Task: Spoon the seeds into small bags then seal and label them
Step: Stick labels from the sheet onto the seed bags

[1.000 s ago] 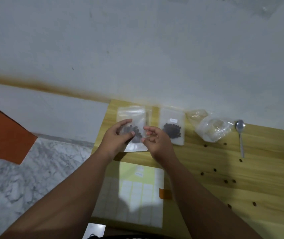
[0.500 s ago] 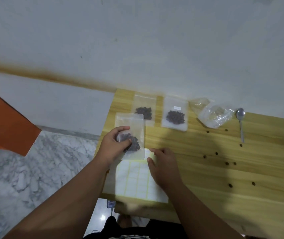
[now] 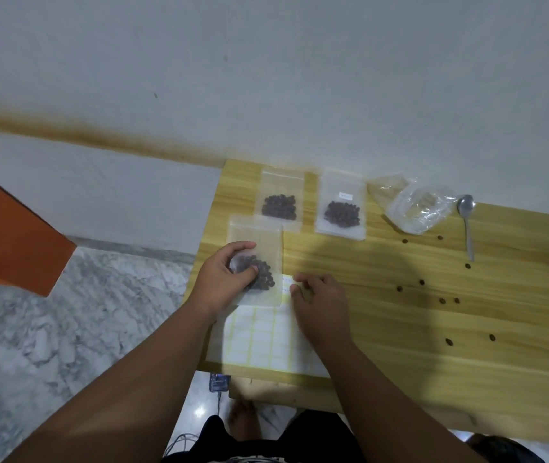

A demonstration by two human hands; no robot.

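Wooden table (image 3: 399,329), seen from above, with our left hand (image 3: 223,279) gripping a small clear bag (image 3: 256,262) by its lower part, thumb and fingers pinched over the dark seeds (image 3: 263,274) inside; the hand hides the bag's lower left corner, and we cannot tell whether its top strip is sealed. Our right hand (image 3: 319,302) rests just beside the bag on a label sheet (image 3: 256,339), its fingers curled at the sheet's upper edge; whether this grip holds a peeled label we cannot tell, since the fingertips cover that spot. The bag overlaps the sheet's upper part, and the printing on the labels is too blurred to read. Two more seed bags lie flat near the wall: one (image 3: 281,202) without a visible label and one (image 3: 341,208) bearing a small white label whose text is illegible. To their right sits a crumpled clear plastic bag (image 3: 416,208), contents hard to make out, with a metal spoon (image 3: 466,225) just beside it. Loose seeds (image 3: 421,282) are scattered across the table. Our forearms cover the table's near edge.
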